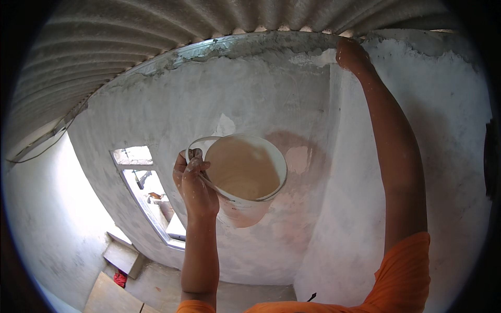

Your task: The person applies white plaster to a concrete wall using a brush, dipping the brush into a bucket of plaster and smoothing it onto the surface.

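My left hand (194, 180) is closed around the handle of a white plastic bucket (244, 214), holding it up in front of the wall. Inside is a milky, beige-tinted liquid (242, 167), its surface well below the rim on the right side. High up at the right, my right hand (353, 55) is raised against the top of the wall, just under the roof. Its fingers are curled, and whatever they may grip is hidden. Beside its knuckles, a whiter wet-looking patch (318, 58) marks the grey plaster wall (250, 88).
Corrugated roofing sheets (219, 21) run overhead close to my right hand. The wall meets a paler side wall (365, 182) at a corner. A window opening (151, 195) lies left of the bucket. Lower left are a pale block (122, 257), a red cloth (120, 278) and a board (112, 297).
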Demonstrator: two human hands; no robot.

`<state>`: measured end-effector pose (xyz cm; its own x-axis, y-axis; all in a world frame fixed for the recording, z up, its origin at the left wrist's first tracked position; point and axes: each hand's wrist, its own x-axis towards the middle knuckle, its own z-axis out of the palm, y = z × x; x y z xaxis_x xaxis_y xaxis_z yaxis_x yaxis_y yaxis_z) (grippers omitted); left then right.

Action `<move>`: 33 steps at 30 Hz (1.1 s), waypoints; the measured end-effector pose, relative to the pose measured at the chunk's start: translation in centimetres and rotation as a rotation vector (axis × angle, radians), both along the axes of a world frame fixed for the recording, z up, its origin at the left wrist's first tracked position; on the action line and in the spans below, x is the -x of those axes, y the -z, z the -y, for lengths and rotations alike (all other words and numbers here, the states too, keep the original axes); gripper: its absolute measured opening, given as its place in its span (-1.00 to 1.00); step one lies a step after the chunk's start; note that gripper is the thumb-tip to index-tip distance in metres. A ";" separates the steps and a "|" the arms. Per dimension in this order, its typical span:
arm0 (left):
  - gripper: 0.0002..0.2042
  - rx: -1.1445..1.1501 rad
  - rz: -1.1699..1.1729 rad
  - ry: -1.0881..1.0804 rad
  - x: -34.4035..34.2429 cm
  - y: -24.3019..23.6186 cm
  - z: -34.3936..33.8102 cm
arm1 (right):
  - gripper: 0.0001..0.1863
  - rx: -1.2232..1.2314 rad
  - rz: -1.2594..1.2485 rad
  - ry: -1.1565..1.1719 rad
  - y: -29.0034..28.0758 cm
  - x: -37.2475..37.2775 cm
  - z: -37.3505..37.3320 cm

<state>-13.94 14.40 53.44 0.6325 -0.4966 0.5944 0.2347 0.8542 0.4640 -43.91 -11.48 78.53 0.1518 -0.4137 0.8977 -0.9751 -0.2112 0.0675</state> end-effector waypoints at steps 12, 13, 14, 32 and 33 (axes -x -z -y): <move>-0.93 0.022 0.093 -0.049 0.4 0.5 -0.3 | -0.75 -0.257 -0.334 -0.148 7.6 -11.4 -6.4; -0.93 0.018 0.073 -0.046 0.5 0.5 -0.3 | -0.73 -0.201 -0.195 -0.240 7.7 -11.2 -5.7; -0.93 0.013 0.052 -0.045 0.6 0.4 -0.3 | -0.71 -0.144 -0.055 -0.331 7.4 -10.6 -4.0; -0.86 0.079 0.017 -0.026 -1.3 2.1 -2.3 | -0.68 -0.001 -0.105 0.023 4.8 -11.6 -1.7; -0.86 0.073 0.013 -0.053 -0.6 1.7 -1.9 | -0.65 0.004 -0.096 0.062 4.2 -12.7 -2.6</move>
